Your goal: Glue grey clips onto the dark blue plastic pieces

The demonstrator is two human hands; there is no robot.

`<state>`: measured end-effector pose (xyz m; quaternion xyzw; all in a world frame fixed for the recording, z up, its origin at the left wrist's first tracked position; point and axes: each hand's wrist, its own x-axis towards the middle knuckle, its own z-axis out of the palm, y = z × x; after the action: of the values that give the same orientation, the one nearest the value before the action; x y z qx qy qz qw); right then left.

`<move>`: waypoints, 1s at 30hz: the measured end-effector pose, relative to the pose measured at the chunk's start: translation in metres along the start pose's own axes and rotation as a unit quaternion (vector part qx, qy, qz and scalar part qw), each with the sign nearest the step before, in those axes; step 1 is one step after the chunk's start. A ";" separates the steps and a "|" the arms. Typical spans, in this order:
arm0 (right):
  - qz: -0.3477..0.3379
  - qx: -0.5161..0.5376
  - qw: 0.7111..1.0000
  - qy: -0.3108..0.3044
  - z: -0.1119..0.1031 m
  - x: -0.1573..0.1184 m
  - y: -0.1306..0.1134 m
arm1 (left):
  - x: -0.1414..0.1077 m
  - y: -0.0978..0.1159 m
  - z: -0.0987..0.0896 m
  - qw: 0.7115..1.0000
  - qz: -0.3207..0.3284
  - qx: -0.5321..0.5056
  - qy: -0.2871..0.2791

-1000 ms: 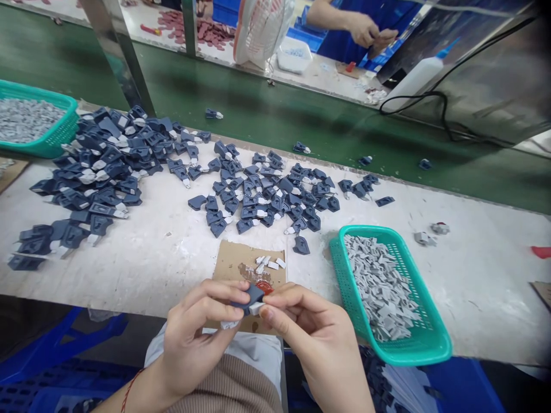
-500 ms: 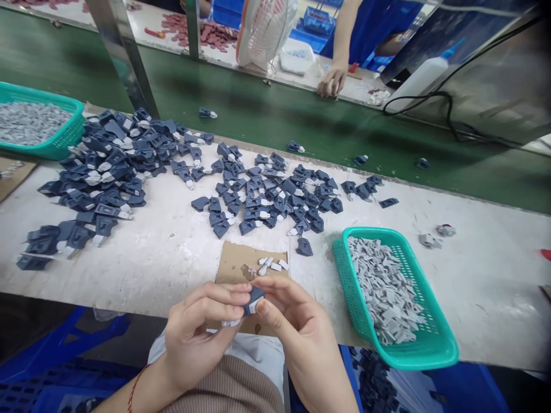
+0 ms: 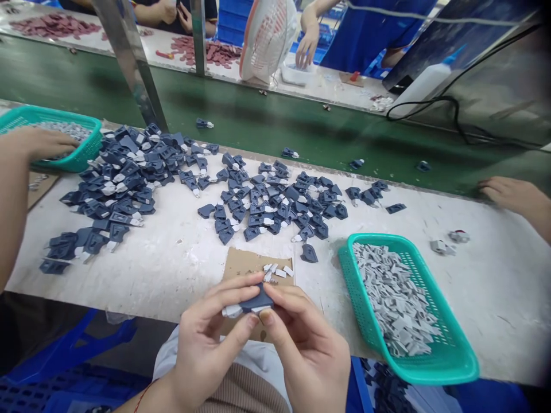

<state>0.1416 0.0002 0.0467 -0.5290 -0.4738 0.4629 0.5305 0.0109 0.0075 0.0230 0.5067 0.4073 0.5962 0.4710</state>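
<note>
Dark blue part (image 3: 259, 298) is held over the cardboard (image 3: 241, 261); clock directions taken from it. Left hand (image 3: 204, 330): fingers and thumb clamped on the part, whitish piece (image 3: 232, 311) showing at nine o'clock. Right hand (image 3: 307, 338): thumb and fingers pinching its three o'clock end. Small white pieces (image 3: 280, 273), one o'clock; green basket (image 3: 456, 367), three; heaped parts (image 3: 124, 172), ten.

Navy plastic part (image 3: 258, 297), partly covered by left hand (image 3: 206, 332) and right hand (image 3: 307, 338). Teal basket (image 3: 92, 151), far edge of bench (image 3: 172, 261): cut off left, partly behind co-worker's hand (image 3: 47, 142).
</note>
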 end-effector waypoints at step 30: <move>-0.055 -0.064 0.995 0.058 -0.012 0.055 0.010 | 0.146 -0.017 0.002 0.989 -0.135 0.055 0.004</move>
<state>0.1604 0.0536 0.0373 -0.5612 -0.4994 0.3700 0.5466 0.0091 0.1537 0.0387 0.4701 0.5063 0.5054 0.5170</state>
